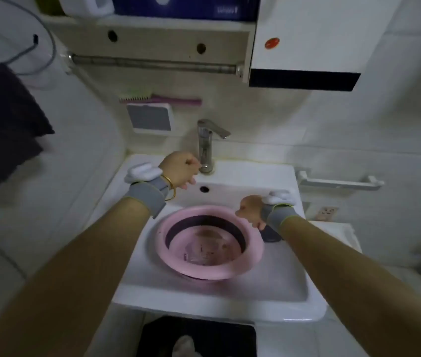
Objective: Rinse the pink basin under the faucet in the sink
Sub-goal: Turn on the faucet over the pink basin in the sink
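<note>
The round pink plastic basin with a dark inner band [210, 243] sits in the white ceramic sink [276, 284], tilted a little so its opening faces up and toward the person. It lies below and in front of the chrome single-lever faucet [208, 145], whose spout does not quite reach over the basin's middle; no water stream is visible.

The left hand [179, 172] is up at the base of the faucet, fingers curled loosely, touching or just beside the metal; the blur makes it hard to say which. It holds nothing that can be seen. The right hand [251, 208] is near the basin's far right rim, fingers bent inward in a loose curl, apparently apart from the rim and empty.

So the basin lies between and nearer than both hands, with the right hand much the closer to it. The left is better placed for the lever, which sits above its knuckles.
</note>
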Demonstrator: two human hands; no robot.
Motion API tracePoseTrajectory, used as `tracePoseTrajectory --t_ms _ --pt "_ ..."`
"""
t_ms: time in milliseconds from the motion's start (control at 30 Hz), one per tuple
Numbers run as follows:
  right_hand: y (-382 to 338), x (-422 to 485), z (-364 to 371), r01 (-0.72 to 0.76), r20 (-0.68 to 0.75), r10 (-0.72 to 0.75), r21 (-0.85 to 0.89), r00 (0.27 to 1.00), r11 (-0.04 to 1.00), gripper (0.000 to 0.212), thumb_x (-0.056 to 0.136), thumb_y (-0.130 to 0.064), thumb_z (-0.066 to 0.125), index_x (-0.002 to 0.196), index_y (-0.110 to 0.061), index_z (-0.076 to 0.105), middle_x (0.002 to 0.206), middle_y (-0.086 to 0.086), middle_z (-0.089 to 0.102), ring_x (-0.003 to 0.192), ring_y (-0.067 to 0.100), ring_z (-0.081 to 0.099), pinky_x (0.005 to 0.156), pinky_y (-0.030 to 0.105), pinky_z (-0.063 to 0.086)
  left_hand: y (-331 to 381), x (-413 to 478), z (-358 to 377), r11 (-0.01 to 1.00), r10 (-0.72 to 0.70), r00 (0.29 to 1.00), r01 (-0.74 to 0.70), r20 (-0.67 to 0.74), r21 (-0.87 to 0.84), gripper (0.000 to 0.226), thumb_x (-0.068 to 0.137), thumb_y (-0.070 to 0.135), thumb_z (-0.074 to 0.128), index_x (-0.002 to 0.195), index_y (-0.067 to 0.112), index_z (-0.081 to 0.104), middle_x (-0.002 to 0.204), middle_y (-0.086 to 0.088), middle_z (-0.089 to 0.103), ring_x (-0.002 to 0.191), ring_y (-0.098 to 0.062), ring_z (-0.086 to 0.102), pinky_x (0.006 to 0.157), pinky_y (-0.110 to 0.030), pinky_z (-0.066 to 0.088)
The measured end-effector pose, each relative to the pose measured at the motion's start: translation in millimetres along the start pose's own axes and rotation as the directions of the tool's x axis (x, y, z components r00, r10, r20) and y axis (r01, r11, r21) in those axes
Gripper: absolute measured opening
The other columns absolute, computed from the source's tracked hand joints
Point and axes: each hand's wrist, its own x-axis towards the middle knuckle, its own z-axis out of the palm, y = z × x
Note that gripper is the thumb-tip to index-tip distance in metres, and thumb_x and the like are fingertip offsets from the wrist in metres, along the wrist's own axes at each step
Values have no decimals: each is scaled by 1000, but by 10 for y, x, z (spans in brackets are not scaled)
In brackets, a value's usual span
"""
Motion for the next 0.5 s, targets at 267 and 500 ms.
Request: tracePoseTrajectory --t_ms 267,500 --pt "143 172 498 -347 -26 350 73 937 935 43 82 -36 62 118 -12 60 125 11 59 115 28 58 79 30 44 154 466 71 891 -84 981 153 176 -427 15 96 14 44 107 9 53 84 -6 61 62 -15 63 48 -18 52" --pt "198 232 636 -547 43 563 306 826 779 76 67 -45 75 129 -14 43 129 10 54 121 28 51 94 34 48 327 849 170 834 -86 944 244 320 -494 14 99 17 41 111 10 40 91 -10 61 38 -6 65 43 -17 50"
